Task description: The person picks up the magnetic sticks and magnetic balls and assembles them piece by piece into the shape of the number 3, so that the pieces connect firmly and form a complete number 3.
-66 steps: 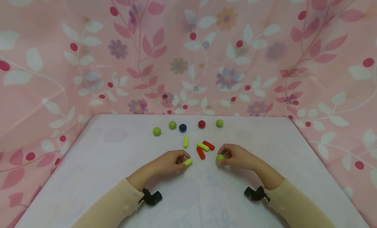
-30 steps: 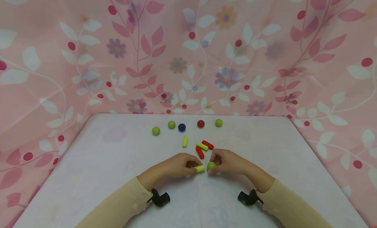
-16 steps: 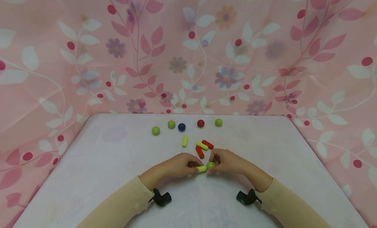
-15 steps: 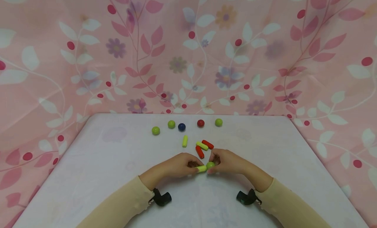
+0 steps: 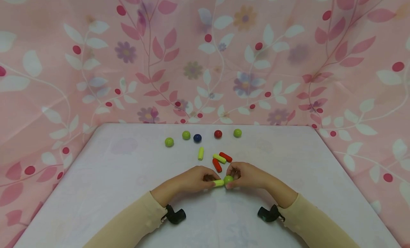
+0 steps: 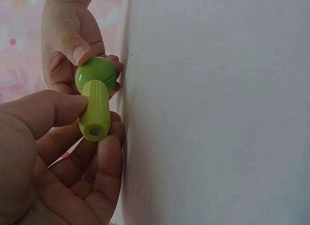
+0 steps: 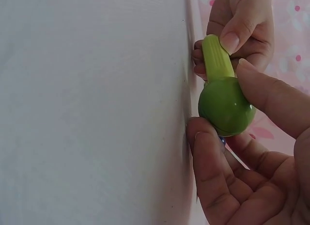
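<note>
My left hand [image 5: 194, 179] pinches a yellow-green magnetic stick [image 6: 97, 108] between thumb and fingers. The stick has grooved sides and a small metal disc in its near end in the left wrist view. Facing it, my right hand [image 5: 250, 175] holds a glossy green ball [image 7: 226, 106], thumb on one side and fingertips on the other. The far end of the stick meets the ball's surface in both wrist views. A thin seam line runs round the ball. Both hands are low over the table's middle.
Just beyond the hands lie two red sticks [image 5: 217, 165] and a yellow-green stick [image 5: 219, 158] close together, with another yellow-green stick [image 5: 200, 153] to their left. Farther back are three green balls [image 5: 169, 142], a blue ball [image 5: 197, 138] and a red ball [image 5: 218, 134]. Floral cloth [image 5: 205, 63] hangs behind.
Over the frames both hands have come together: the left carried its stick rightward and the right its ball leftward. The gap between stick and ball has closed; in the last half second they hardly moved.
</note>
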The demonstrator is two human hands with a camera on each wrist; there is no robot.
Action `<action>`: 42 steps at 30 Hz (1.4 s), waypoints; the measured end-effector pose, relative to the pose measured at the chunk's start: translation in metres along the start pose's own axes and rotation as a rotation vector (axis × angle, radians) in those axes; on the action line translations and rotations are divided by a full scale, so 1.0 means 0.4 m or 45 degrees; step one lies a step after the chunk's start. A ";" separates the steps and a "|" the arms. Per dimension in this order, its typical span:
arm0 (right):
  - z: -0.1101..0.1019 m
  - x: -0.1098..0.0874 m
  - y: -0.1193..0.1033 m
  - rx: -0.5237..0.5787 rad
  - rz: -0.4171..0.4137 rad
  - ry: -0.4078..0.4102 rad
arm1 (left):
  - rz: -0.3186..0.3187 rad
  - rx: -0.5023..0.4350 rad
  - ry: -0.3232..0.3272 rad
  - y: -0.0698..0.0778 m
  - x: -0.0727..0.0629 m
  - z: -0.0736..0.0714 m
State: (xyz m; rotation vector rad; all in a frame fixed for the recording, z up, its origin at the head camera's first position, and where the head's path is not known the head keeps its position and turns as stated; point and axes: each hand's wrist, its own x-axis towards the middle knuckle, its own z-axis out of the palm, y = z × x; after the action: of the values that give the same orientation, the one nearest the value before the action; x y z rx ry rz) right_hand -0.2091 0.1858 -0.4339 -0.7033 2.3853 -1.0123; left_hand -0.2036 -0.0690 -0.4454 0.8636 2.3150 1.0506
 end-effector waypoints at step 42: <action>-0.010 0.008 0.006 0.051 -0.011 -0.052 | -0.024 -0.034 0.060 -0.020 -0.001 -0.022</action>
State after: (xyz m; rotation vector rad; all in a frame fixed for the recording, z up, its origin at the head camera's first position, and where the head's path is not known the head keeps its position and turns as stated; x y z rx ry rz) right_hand -0.2145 0.1875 -0.4337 -0.7130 2.3228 -1.0368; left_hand -0.2119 -0.0778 -0.4463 0.8132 2.3382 1.1025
